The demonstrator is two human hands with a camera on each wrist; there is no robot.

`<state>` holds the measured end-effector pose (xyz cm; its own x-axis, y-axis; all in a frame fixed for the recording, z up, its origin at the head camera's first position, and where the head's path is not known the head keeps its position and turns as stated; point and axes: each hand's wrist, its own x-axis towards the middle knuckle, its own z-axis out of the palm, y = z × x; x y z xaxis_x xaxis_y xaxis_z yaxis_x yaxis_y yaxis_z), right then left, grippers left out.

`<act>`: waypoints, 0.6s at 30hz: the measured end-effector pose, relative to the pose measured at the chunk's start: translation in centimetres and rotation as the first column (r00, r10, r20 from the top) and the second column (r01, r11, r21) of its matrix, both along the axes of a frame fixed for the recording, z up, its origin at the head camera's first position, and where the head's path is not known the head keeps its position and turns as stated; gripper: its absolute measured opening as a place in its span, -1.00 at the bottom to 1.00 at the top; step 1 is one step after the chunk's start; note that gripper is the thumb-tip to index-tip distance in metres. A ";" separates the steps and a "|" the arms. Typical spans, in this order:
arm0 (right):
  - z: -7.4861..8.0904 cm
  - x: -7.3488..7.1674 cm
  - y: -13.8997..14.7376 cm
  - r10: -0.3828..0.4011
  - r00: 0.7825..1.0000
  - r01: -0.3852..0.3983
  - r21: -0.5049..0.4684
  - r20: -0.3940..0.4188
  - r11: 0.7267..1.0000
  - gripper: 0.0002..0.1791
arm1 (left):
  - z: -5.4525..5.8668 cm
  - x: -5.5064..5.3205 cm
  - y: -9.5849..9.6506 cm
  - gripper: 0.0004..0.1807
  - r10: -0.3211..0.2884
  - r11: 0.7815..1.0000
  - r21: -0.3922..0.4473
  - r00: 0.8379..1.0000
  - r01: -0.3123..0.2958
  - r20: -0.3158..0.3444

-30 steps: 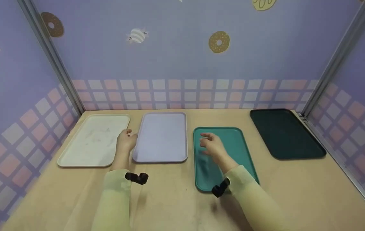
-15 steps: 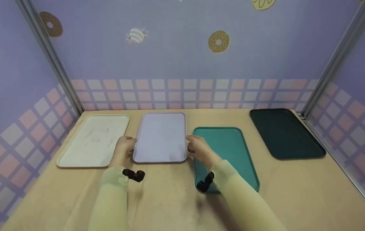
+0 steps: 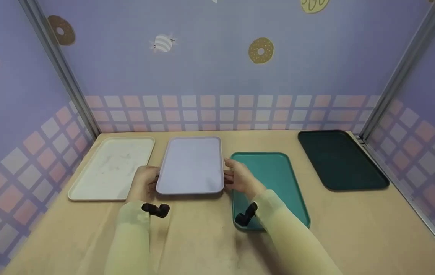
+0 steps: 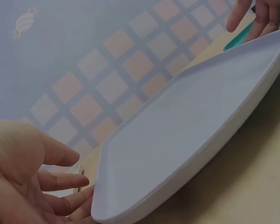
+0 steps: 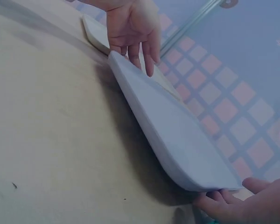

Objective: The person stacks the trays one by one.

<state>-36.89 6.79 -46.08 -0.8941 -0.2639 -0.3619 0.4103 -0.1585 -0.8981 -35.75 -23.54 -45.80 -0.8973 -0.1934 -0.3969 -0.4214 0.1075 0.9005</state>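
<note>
A pale lilac tray [image 3: 190, 164] is held level-ish between the two hands, its near edge raised off the table with a shadow beneath. At its left edge, my left hand [image 3: 143, 182] has its fingers reaching under the rim; in the left wrist view those fingers [image 4: 67, 203] are fairly straight and the thumb is off the tray. My right hand [image 3: 242, 177] supports the opposite edge, above the teal tray [image 3: 267, 172]. In the right wrist view, its fingers [image 5: 219, 205] extend beneath the lilac tray's corner, loosely bent, with the thumb apart.
A white tray [image 3: 106, 168] with grey smudges lies on the left of the wooden table [image 3: 194, 236]. Far right is a dark green tray [image 3: 341, 160]. Patterned walls [image 3: 217, 76] enclose the back and both sides.
My right hand has moved left from over the teal tray to the lilac tray's right edge. My left hand has lowered slightly to the left edge. The lilac tray has lifted a little.
</note>
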 end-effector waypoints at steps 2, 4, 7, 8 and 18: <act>0.3 0.0 0.1 -0.027 1.000 0.027 0.010 0.011 1.000 -0.28 | 0.1 0.0 -0.3 -0.46 -0.019 0.999 -0.039 1.000 0.018 -0.008; 0.6 -0.1 0.2 -0.055 0.998 0.055 0.045 0.018 0.997 -0.36 | 0.3 0.1 -0.6 -0.44 -0.034 0.998 -0.059 0.999 0.034 0.001; 0.9 -0.2 0.4 -0.083 0.996 0.080 0.120 0.021 0.990 -0.52 | 0.5 0.3 -1.0 -0.44 -0.057 0.996 -0.066 0.998 0.058 0.026; 1.0 -0.3 0.5 -0.081 0.997 0.077 0.144 0.021 0.987 -0.57 | 0.5 0.3 -1.0 -0.44 -0.061 0.996 -0.065 0.998 0.063 0.034; 1.4 -0.8 1.1 0.017 0.999 -0.024 0.256 0.029 0.966 -0.49 | 0.1 0.2 -1.8 -0.47 -0.121 0.993 0.003 0.992 0.121 0.019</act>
<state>-37.65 7.86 -44.64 -0.8787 -0.1775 -0.4431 0.4350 0.0844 -0.8965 -35.59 -25.33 -45.71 -0.9064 -0.0830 -0.4141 -0.4222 0.1567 0.8928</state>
